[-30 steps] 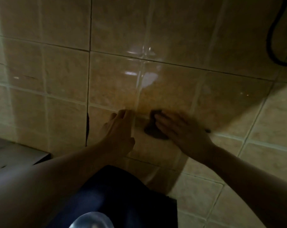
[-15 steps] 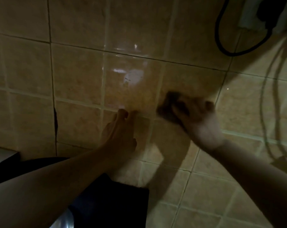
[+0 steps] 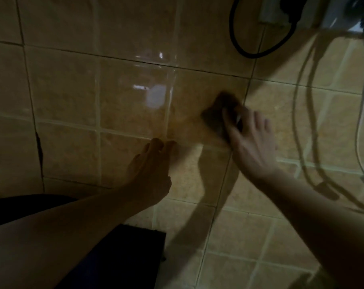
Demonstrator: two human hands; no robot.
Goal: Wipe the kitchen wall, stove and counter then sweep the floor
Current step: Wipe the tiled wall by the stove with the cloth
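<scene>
Wall tiles (image 3: 68, 90) are mid-wipe: the right hand (image 3: 253, 142) has swept its dark cloth (image 3: 219, 110) rightward, pressing it flat under spread fingers (image 3: 229, 119). Left hand (image 3: 150, 165) stays braced, fingers straight, well left of them. Stove and counter remain, I'd guess.

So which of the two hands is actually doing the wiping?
The right hand: its fingers press a dark cloth against the tiled wall. The left hand only rests bare on the tiles.
</scene>
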